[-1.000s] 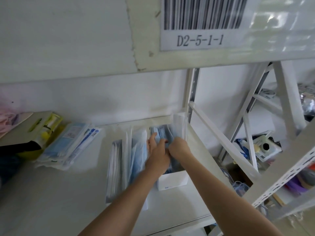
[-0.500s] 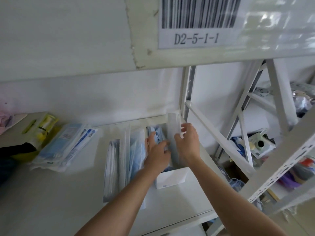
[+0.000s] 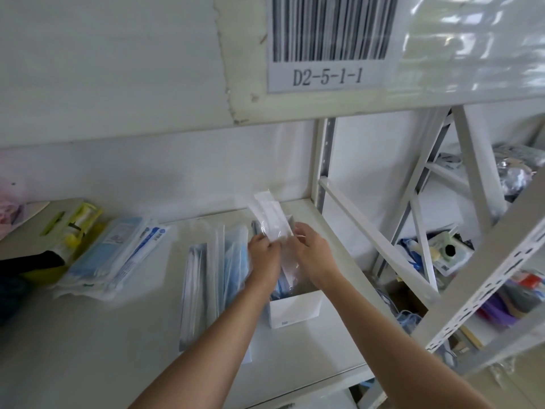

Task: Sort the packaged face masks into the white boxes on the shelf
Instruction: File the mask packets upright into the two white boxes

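Both hands meet over the white box [image 3: 295, 309] near the right end of the shelf [image 3: 88, 349]. Left hand [image 3: 264, 256] pinches the lower left edge of a clear-wrapped white face mask packet [image 3: 272, 218]; right hand [image 3: 312, 252] holds its right side with curled fingers, thumb toward the packet. The packet stands tilted, its top leaning left and back, above the open box, which already holds blue-wrapped masks [image 3: 280, 290]. The box front carries a small blue mark, too small to read.

Just left of the box, a row of blue and clear mask packets [image 3: 218, 276] stands on edge, touching the box side and partly hidden by the left forearm. Farther left lies a loose heap of flat blue-and-white mask packs [image 3: 118, 255] with blue print that is blurred. Beyond it sits a yellow-green carton [image 3: 73, 228] with a dark object [image 3: 32, 261] beside it.

On the upper shelf beam a barcode label [image 3: 328, 42] reads "D2-5-1-1".

Bare shelf surface lies in front of the heap and the row, down to the near edge. To the right of the box a narrow strip of shelf runs to the white perforated upright [image 3: 324, 160] and a diagonal brace [image 3: 377, 237]. Past these, a neighbouring rack [image 3: 477, 290] holds mixed goods, blurred.
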A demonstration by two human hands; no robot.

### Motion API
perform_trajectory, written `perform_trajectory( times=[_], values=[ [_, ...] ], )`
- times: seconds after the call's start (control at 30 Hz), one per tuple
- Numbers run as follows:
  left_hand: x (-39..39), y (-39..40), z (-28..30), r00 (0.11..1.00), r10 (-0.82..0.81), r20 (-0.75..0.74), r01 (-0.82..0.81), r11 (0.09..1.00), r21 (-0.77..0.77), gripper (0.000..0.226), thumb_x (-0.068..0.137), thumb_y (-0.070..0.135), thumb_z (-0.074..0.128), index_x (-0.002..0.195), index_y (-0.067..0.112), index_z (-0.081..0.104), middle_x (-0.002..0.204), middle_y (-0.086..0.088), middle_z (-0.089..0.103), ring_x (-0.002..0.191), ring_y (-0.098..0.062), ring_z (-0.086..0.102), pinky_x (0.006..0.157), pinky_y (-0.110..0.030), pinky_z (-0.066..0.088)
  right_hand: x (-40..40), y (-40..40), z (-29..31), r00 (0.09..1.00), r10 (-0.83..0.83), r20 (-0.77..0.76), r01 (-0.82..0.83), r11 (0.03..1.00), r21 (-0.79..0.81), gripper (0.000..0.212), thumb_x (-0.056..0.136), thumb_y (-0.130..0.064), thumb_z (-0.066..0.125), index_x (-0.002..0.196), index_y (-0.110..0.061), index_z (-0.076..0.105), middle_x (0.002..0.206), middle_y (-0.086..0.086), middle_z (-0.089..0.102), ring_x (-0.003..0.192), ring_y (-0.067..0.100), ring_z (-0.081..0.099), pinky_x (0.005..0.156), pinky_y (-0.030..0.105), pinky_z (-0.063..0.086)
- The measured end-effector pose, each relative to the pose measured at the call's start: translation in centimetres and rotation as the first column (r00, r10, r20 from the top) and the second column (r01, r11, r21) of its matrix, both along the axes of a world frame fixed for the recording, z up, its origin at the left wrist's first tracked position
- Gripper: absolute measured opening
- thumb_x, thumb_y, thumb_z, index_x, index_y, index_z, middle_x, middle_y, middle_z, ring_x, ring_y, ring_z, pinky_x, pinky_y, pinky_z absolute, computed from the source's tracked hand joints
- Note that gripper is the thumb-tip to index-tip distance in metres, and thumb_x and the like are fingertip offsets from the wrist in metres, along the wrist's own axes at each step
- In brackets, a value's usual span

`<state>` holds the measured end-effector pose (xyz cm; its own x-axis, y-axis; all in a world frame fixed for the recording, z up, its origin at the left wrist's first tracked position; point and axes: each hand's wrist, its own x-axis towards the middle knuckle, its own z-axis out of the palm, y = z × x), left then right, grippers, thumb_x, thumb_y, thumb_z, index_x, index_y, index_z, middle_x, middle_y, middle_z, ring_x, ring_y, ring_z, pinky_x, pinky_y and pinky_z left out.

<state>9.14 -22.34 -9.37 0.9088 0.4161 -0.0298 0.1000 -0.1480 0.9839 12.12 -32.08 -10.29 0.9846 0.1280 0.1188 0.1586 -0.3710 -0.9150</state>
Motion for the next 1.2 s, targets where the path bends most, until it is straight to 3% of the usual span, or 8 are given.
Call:
perform_trajectory(
  times=[0.17,0.33,0.43,0.57,0.73,0.93,1.1,1.2],
  values=[
    [-0.4,-0.2,0.6,0.994,0.008,0.111,-0.02,0.994,0.108,0.016,0.09,0.005,0.05,0.098,0.004,0.064,0.105,-0.013,0.064,0.097,-0.026,0.062,0.085,-0.04,0.053,-0.7,0.6,1.3,0.994,0.07,-0.082,-0.052,0.978,0.202,0.044,0.074,-0.047,0.065,0.112,-0.03,0.05,0.082,-0.024,0.056,0.073,-0.01,0.059,0.06,0.007,0.045],
    [-1.7,-0.8,2.3,0.941,-0.329,0.076,0.334,0.939,-0.082,0.022,0.097,0.029,0.043,0.099,0.025,0.064,0.094,0.017,0.065,0.077,0.012,0.062,0.064,-0.006,0.047,-0.3,0.9,4.2,0.989,-0.066,-0.131,0.115,0.902,0.415,0.019,0.079,-0.016,0.058,0.098,-0.012,0.058,0.084,0.009,0.065,0.077,0.023,0.065,0.071,0.043,0.054],
    [-2.0,-1.2,3.1,0.976,-0.177,0.126,0.196,0.968,-0.158,0.025,0.084,0.028,0.052,0.098,0.022,0.071,0.105,0.011,0.069,0.091,0.007,0.062,0.067,-0.003,0.043,-0.3,-0.5,5.3,0.955,-0.203,-0.215,0.285,0.826,0.486,0.015,0.082,-0.006,0.045,0.077,-0.011,0.057,0.077,0.013,0.059,0.068,0.025,0.058,0.06,0.034,0.049],
    [-2.3,-0.4,3.8,0.982,-0.051,0.18,0.061,0.997,-0.052,0.03,0.089,0.017,0.054,0.118,0.024,0.05,0.116,0.009,0.058,0.102,-0.01,0.057,0.082,-0.02,0.045,-1.9,-2.0,6.3,0.94,-0.041,-0.34,0.242,0.78,0.577,0.011,0.082,-0.02,0.055,0.078,-0.014,0.064,0.067,0.003,0.063,0.06,0.02,0.062,0.053,0.025,0.049],
    [-2.9,0.8,5.3,0.983,0.015,0.183,-0.03,0.996,0.082,0.015,0.087,0.029,0.053,0.072,0.026,0.05,0.051,0.016,0.05,0.047,0.0,0.046,0.043,-0.011,0.033,-3.9,-2.2,6.8,0.928,0.189,-0.32,0.062,0.769,0.636,0.031,0.075,-0.038,0.064,0.098,-0.018,0.072,0.093,0.007,0.074,0.083,0.023,0.072,0.068,0.033,0.056],
    [-5.2,3.8,6.3,0.979,0.024,0.202,-0.019,1.0,-0.025,0.038,0.079,0.026,0.039,0.112,0.033,0.056,0.058,0.016,0.054,0.048,0.001,0.046,0.051,-0.024,0.037,-5.9,-0.1,7.8,0.945,0.211,-0.249,0.012,0.74,0.672,0.03,0.082,-0.004,0.058,0.112,0.002,0.062,0.094,0.018,0.071,0.081,0.029,0.071,0.061,0.033,0.056],
    [-6.1,6.8,8.4,0.972,-0.151,0.182,0.112,0.972,0.205,0.026,0.084,0.02,0.039,0.105,0.021,0.054,0.064,0.009,0.049,0.055,-0.008,0.046,0.047,-0.017,0.034,-7.1,3.6,9.3,0.96,0.108,-0.258,0.067,0.806,0.588,0.034,0.081,-0.018,0.066,0.109,-0.001,0.064,0.1,0.017,0.071,0.087,0.03,0.07,0.076,0.043,0.058],
    [-6.5,9.3,8.1,0.986,-0.117,0.119,0.104,0.988,0.111,0.031,0.084,0.011,0.037,0.107,0.02,0.056,0.076,0.004,0.057,0.062,-0.012,0.051,0.05,-0.022,0.037,-7.9,6.5,9.5,0.961,0.07,-0.267,0.098,0.819,0.565,0.016,0.08,-0.014,0.068,0.094,-0.006,0.066,0.078,0.009,0.071,0.066,0.02,0.07,0.057,0.03,0.057]
  ],
)
